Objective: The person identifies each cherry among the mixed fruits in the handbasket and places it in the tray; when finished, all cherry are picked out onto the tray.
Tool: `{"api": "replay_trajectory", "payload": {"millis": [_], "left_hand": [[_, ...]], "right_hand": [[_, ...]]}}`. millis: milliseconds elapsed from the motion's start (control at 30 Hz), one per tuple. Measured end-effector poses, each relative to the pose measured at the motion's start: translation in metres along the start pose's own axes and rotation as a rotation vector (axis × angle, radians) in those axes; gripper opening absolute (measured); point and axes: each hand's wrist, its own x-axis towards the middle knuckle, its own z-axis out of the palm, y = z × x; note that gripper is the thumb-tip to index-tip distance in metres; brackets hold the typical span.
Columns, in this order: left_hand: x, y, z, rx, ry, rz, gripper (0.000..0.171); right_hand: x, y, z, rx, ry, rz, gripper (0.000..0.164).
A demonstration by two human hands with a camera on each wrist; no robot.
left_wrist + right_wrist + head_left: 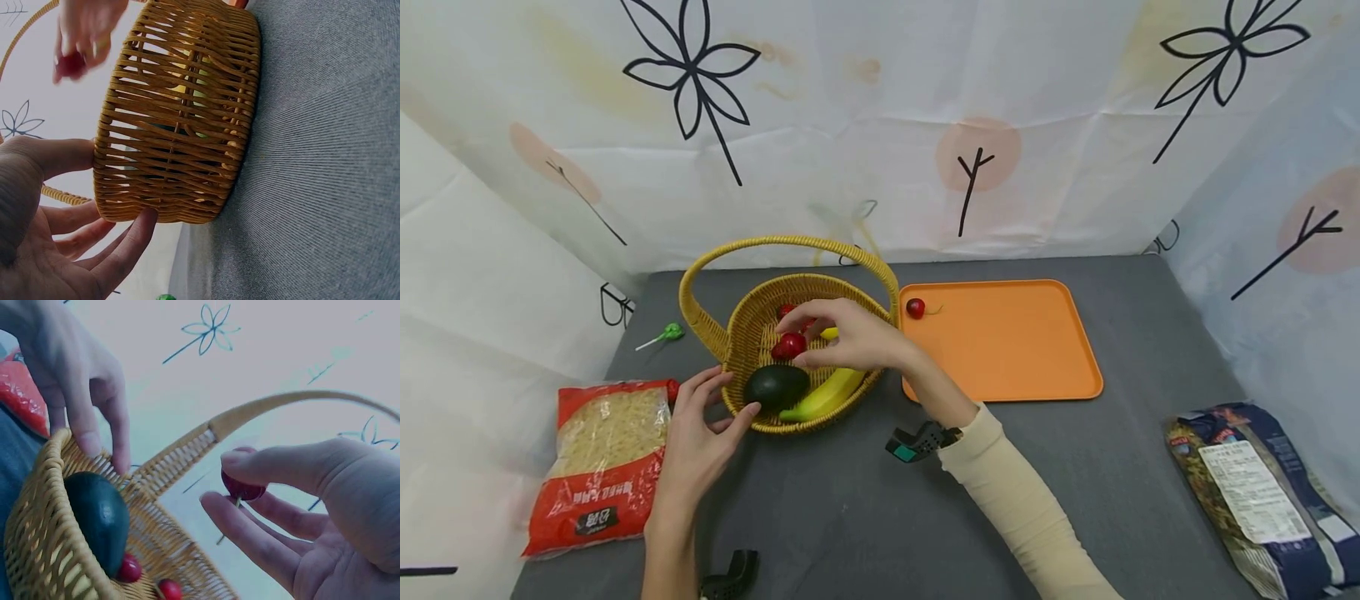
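A red cherry (242, 486) with a thin stem is pinched between thumb and fingers of my right hand (850, 333), above the yellow wicker basket (737, 342). My left hand (700, 433) grips the basket's near-left rim, as the left wrist view also shows, with thumb and fingers at the woven wall (175, 125). Inside lie a dark green avocado (777, 387), a yellow banana (831, 396) and red cherries (129, 567). Part of another yellow item (829, 333) shows under the right hand, which hides the rest.
Right of the basket lies an orange tray (1000, 342) with one cherry (915, 308) at its corner. A red pasta bag (602, 467) and green lollipop (672, 332) are at left. A dark blue packet (1262, 500) lies at far right. The tall handle (790, 242) arches over the basket.
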Motion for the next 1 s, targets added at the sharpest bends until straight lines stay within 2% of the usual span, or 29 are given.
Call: {"api": "replay_trajectory", "payload": {"millis": [333,500,600,733,833,1000], "left_hand": [[-0.001,0.001,0.000,-0.016,0.000,0.015,0.059],[0.000,0.000,-0.001,-0.013,-0.002,0.018,0.059],[0.000,0.000,-0.001,-0.009,-0.001,0.016,0.060],[0.001,0.001,-0.002,-0.007,-0.006,0.011,0.060],[0.001,0.002,-0.002,-0.007,-0.008,0.010,0.061],[0.000,0.002,-0.002,-0.006,-0.004,0.011,0.061]], "right_hand": [[-0.078,-0.007,-0.030,0.162,0.041,-0.095,0.035],[-0.109,0.000,-0.051,0.203,0.084,-0.126,0.035],[-0.124,0.010,-0.064,0.183,0.137,-0.101,0.035],[-0.138,0.028,-0.078,0.170,0.249,-0.029,0.028],[-0.144,0.046,-0.085,0.158,0.359,0.029,0.026],[-0.147,0.081,-0.091,0.105,0.518,0.164,0.032]]}}
